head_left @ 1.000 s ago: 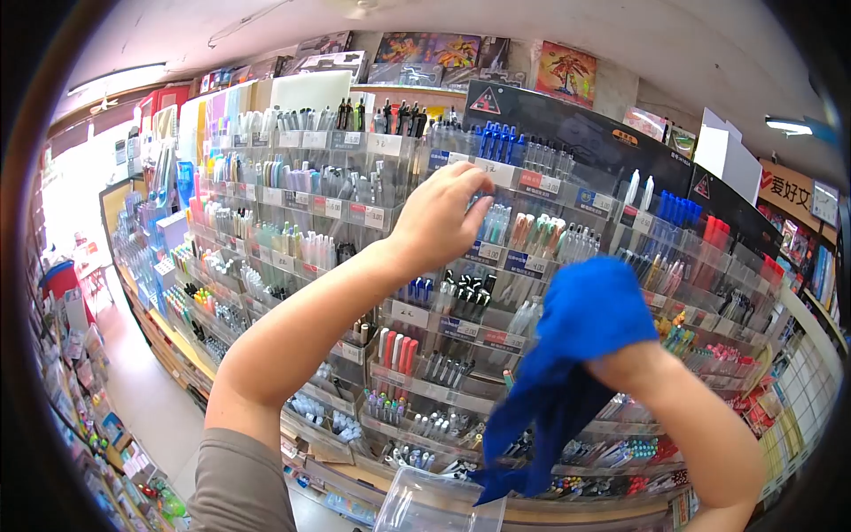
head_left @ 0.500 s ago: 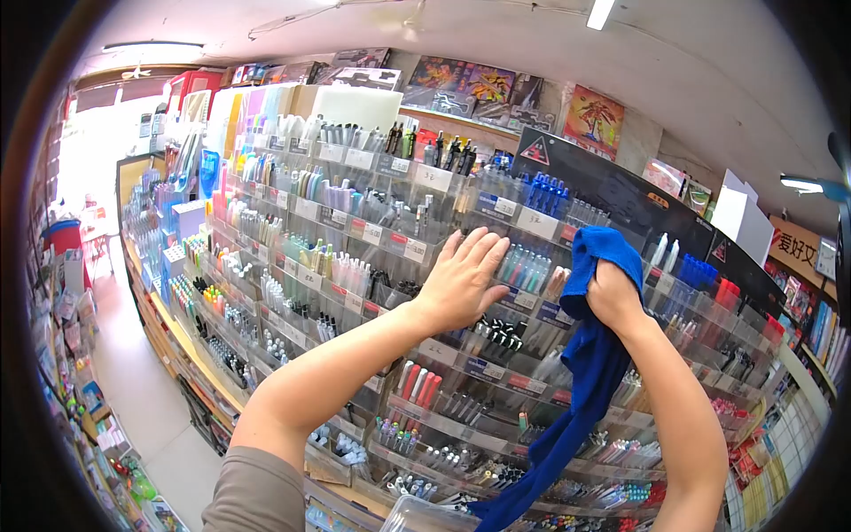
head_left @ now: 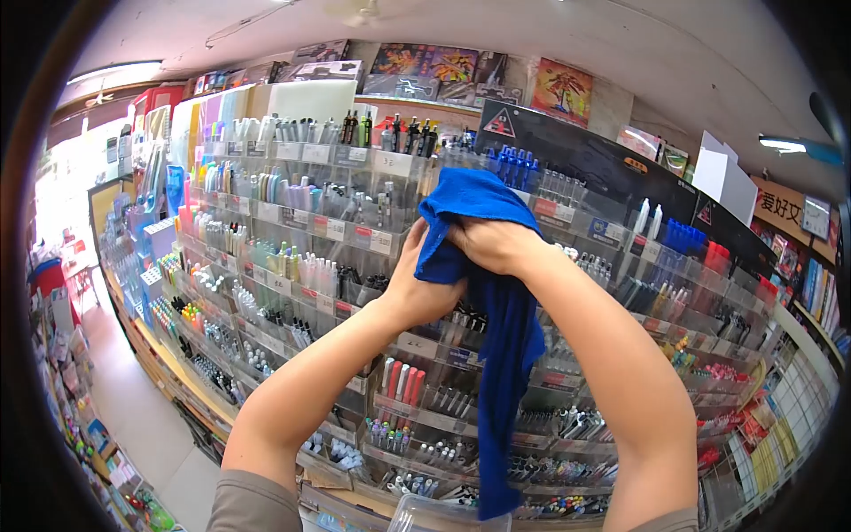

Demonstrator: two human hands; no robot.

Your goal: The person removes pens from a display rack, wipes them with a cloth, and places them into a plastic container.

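Gripping a blue cloth in the right hand, with the fingers curled into the folds and mostly out of sight, in front of a tiered, clear plastic pen rack. Holding the left hand up close beside the right, partly covered by the cloth's left edge and showing little beyond the back of the hand and part of the fingers; impossible to tell from this angle whether pinching fabric, touching the rack or simply resting alongside. Presenting the cloth high before the upper and middle tiers, just below a cluster of blue pens, and letting one long tail hang over the lower rows, to the right of some red markers and down beside a clear plastic box. Apparently at the stage of arranging the cloth between both hands, close to the rack, though with any contact behind the fabric hidden from view. Seemingly calling next for a secure hold on the bunched part and a close watch on the loose tail, so as not to snag the blue pens or red markers while working so near such crowded tiers
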